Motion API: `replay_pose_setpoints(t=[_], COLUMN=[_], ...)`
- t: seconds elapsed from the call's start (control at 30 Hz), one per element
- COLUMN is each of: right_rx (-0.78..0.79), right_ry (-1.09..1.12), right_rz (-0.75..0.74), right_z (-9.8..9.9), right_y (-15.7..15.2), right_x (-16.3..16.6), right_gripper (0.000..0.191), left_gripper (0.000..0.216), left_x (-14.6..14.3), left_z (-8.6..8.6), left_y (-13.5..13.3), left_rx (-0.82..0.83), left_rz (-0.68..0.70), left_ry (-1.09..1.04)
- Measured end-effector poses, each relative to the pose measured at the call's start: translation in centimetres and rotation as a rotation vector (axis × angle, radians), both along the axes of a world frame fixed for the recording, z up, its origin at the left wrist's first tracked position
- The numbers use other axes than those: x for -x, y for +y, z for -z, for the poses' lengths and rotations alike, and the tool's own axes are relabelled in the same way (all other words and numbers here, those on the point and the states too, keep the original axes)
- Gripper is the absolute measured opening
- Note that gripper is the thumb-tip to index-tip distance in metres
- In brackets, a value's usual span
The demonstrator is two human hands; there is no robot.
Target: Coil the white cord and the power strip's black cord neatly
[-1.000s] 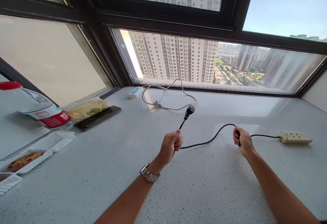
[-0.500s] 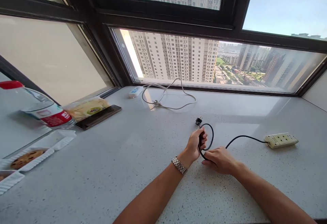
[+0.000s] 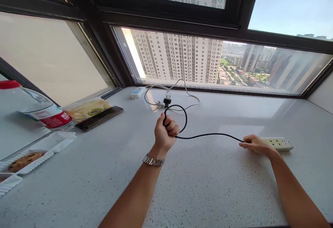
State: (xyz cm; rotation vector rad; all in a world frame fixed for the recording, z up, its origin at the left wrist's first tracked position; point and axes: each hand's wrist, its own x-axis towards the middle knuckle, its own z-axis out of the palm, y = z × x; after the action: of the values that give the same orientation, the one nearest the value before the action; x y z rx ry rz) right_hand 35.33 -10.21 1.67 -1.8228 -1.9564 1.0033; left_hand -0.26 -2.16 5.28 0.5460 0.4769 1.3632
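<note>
My left hand (image 3: 167, 132), with a metal watch on its wrist, is closed in a fist around the looped black power cord (image 3: 186, 118). The cord's black plug (image 3: 167, 101) sticks up above the fist, prongs upward. From the fist the cord runs right to my right hand (image 3: 255, 144), whose fingers pinch it near the power strip (image 3: 279, 144). That off-white strip lies on the white speckled counter, its left end partly hidden behind my right hand.
Near the window lies a white power strip (image 3: 137, 92) with a coiled white cord (image 3: 194, 104). On the left are a red-capped bottle (image 3: 56, 118), a yellowish packet (image 3: 90, 109), a phone (image 3: 100, 118) and a white tray (image 3: 63, 141) with cookies (image 3: 26, 161).
My left hand has moved left and up with the cord loop and plug. My right hand has slid right along the cord, stretching it between the hands, and the off-white strip has shifted slightly left.
</note>
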Motion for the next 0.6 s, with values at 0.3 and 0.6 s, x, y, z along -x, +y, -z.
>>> replay_pose_setpoints(t=[0.3,0.6], right_rx=[0.029,-0.765], right_ry=[0.636,0.338], right_rz=[0.417,0.268], right_z=[0.0,2.2], right_y=[0.8,-1.7], right_x=[6.4,15.2], right_gripper=[0.046,0.032], left_gripper=[0.055,0.059], left_x=[-3.8,-11.3], left_z=[2.2,4.5], left_y=[-2.3,-6.2], left_rx=[-0.131,0.030], left_rz=[0.027,0.067], left_ry=[0.152,0.317])
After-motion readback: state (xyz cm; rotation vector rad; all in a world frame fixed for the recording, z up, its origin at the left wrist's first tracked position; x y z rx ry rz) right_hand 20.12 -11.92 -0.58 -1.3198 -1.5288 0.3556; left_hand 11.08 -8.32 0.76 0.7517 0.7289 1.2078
